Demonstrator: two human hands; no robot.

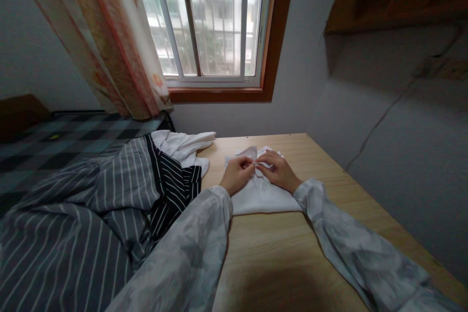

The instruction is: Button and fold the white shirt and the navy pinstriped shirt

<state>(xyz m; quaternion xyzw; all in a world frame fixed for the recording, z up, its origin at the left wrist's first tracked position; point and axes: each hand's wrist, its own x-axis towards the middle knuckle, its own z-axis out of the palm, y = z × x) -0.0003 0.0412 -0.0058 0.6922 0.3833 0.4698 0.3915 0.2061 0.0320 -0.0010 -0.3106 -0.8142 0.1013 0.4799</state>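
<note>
A white garment [263, 200], folded and with what looks like a collar at its far end, lies on the wooden table [263, 248]. My left hand [239, 170] pinches the cloth near the collar from the left. From the right, my right hand [276, 168] pinches it too, thumb and forefinger meeting close to the left fingertips. The small spot between the fingertips is partly hidden, so a button there cannot be made out. Both forearms are in loose grey patterned sleeves.
Left of the garment are heaped a grey striped cloth [124, 175] with a black striped band and another white cloth [183, 144]. Behind them is a bed with a checked cover [84, 129]. A window [215, 24], a curtain [120, 39] and a wall shelf [398, 0] surround the table.
</note>
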